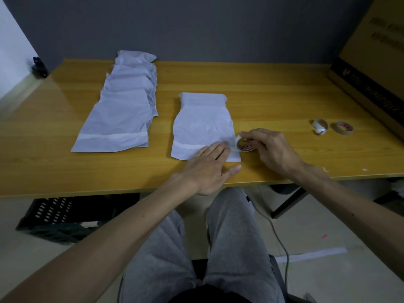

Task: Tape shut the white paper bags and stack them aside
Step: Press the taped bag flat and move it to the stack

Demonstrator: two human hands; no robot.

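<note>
On the counter [284,95] before me: one bag [201,125] mid-taping.
My left hand [209,169] presses it flat; my right hand [269,149] pinches the tape roll [244,145] at its edge. A stack of bags [124,110], seemingly taped, lies leftward.

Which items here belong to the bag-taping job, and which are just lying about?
Job: white paper bag, pressed flat by the left hand; tape roll, held by the right hand at the bag's edge; pile of bags to the left.
Lying about: whitish roll, brown roll, cardboard box, black crate under the table.
</note>
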